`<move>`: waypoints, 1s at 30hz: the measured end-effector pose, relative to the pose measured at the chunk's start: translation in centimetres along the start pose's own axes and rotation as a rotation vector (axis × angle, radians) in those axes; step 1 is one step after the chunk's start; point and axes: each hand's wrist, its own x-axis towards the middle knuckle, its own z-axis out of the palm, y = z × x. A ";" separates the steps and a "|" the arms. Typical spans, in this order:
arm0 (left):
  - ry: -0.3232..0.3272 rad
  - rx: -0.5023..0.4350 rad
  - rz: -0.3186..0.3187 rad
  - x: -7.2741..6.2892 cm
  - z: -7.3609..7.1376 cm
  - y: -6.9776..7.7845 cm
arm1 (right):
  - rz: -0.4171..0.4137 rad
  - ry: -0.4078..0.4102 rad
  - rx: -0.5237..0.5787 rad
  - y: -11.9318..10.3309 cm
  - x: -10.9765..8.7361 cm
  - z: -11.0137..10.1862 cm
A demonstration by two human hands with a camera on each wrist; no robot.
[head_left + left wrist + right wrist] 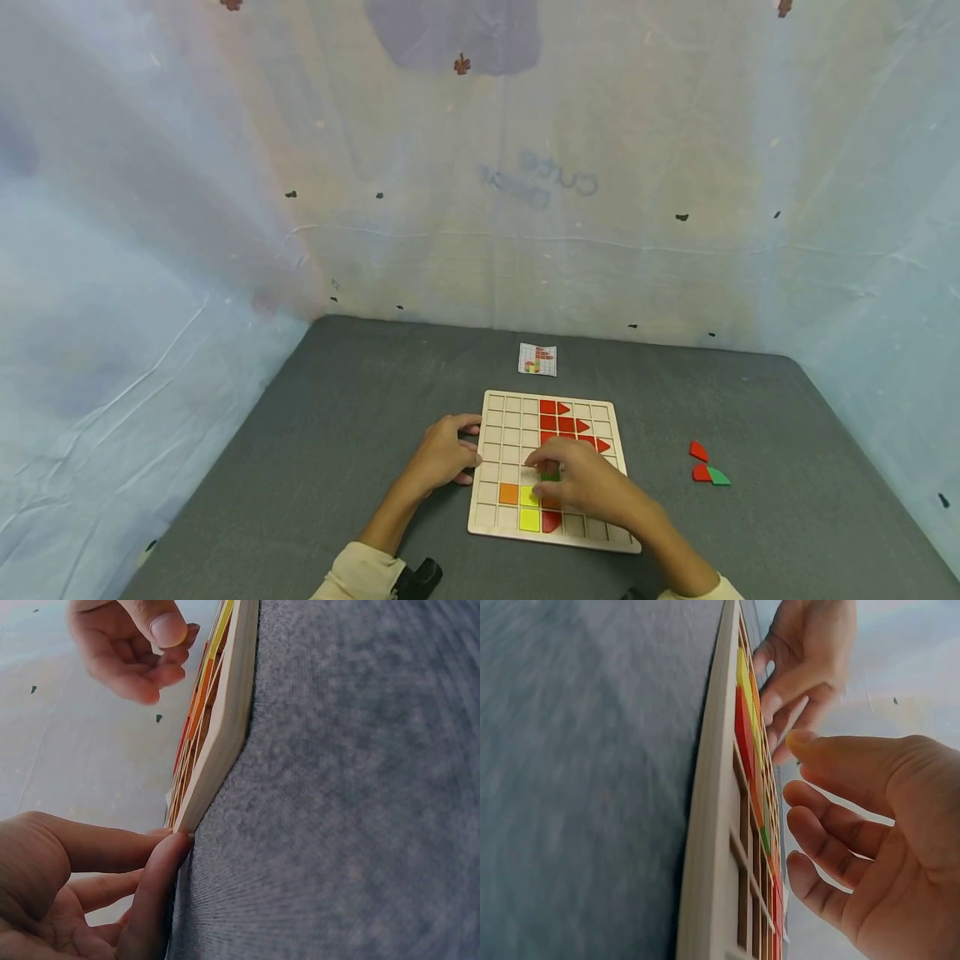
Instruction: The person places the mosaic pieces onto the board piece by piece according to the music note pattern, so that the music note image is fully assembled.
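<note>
A wooden grid board (491, 433) lies on the dark table. My left hand (438, 454) is at its left edge, thumb and a finger pinching the rim in the left wrist view. Over the lower middle of the board hovers my right hand (588, 479), its fingers loosely bent, and the right wrist view shows nothing between them. Red squares (548, 422) and red triangles (582, 426) form rows in the upper grid. Lower down sit an orange square (508, 493), a yellow square (529, 520), a red rounded piece (551, 522) and a green piece (551, 477), partly hidden by the right hand.
Behind the board lies a small printed pattern card (537, 360). To the right are a loose red quarter-round piece (698, 451), another red piece (701, 473) and a green piece (718, 476) touching it. A pale sheet (562, 275) hangs around the table.
</note>
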 end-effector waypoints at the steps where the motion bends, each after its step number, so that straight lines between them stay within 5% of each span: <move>1: 0.000 0.001 0.002 0.0 0.0 0.0 | 0.006 0.010 -0.006 0.2 -0.2 -0.2; 16: 0.003 0.007 0.001 -0.1 0.1 0.1 | 0.034 0.126 0.009 3.5 -2.7 -3.9; 30: -0.007 0.006 0.014 -0.2 -0.1 0.0 | 0.199 0.260 0.013 6.4 -5.5 -9.2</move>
